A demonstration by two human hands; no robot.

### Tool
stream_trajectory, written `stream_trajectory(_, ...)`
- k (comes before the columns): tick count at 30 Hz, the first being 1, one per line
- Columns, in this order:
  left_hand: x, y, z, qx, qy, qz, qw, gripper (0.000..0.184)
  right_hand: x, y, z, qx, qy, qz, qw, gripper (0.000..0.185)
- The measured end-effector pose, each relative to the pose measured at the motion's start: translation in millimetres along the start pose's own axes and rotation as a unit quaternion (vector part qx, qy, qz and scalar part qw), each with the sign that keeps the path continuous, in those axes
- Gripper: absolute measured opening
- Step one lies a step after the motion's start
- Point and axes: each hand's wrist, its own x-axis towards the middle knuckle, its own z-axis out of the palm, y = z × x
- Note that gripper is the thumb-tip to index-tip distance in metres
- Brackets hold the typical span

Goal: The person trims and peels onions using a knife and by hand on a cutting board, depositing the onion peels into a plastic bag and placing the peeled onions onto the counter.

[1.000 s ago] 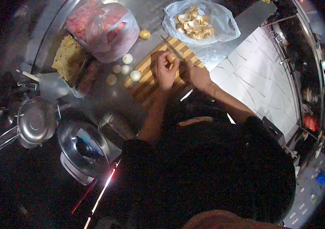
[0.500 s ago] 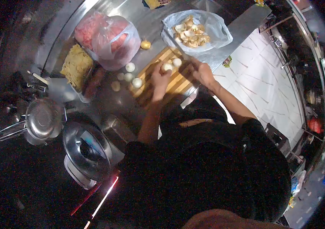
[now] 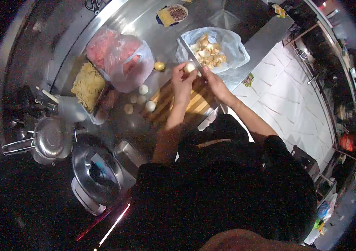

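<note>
My left hand has its fingers closed round a white peeled onion above the far end of a striped wooden cutting board. In my right hand is a knife, its long blade pointing up and left beside the onion. Just beyond, an open plastic bag holds brown and pale onion skins. Several peeled onions lie on the metal table left of the board. A yellow unpeeled onion sits farther back.
A tied bag of reddish contents stands back left, near a container of yellowish slices. A strainer and a large metal bowl are at the left. A small packet lies far back. Tiled floor shows right.
Both hands have moved up and closer together. The left hand has lifted the onion off the board, and the knife blade now shows beside it. The camera view has shifted slightly.
</note>
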Motion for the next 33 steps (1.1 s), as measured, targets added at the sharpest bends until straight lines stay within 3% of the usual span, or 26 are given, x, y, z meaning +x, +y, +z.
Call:
stream_trajectory(9, 35, 5, 61, -0.004, 0.043, 0.119, 0.992, 0.039, 21, -12, -51, 0.039, 0.025, 0.08, 0.996, 0.075)
stream_trajectory(15, 46, 6, 86, 0.033, 0.067, 0.159, 0.985, 0.038, 29, -18, -62, 0.01, 0.101, -0.043, 0.994, 0.065)
stream_trajectory(18, 51, 2, 92, 0.031, 0.07, 0.17, 0.983, 0.037, 31, -27, -72, -0.076, 0.066, -0.002, 0.995, 0.066)
stream_trajectory(20, 54, -3, 98, 0.016, 0.067, 0.174, 0.982, 0.037, 40, -18, -72, -0.077, 0.092, -0.041, 0.992, 0.065)
stream_trajectory(25, 53, -12, 103, 0.029, 0.034, 0.21, 0.977, 0.04, 66, 9, -80, 0.011, 0.11, -0.016, 0.994, 0.064)
stream_trajectory(28, 65, -13, 92, -0.223, -0.027, 0.011, 0.974, 0.041, 74, 8, -90, 0.079, 0.099, 0.007, 0.992, 0.062)
stream_trajectory(29, 69, -14, 88, -0.249, -0.037, -0.028, 0.967, 0.037, 77, 9, -91, 0.066, 0.098, -0.006, 0.993, 0.062)
stream_trajectory(33, 80, -24, 80, -0.345, -0.08, -0.079, 0.932, 0.037, 83, 8, -93, 0.024, 0.111, -0.015, 0.993, 0.065)
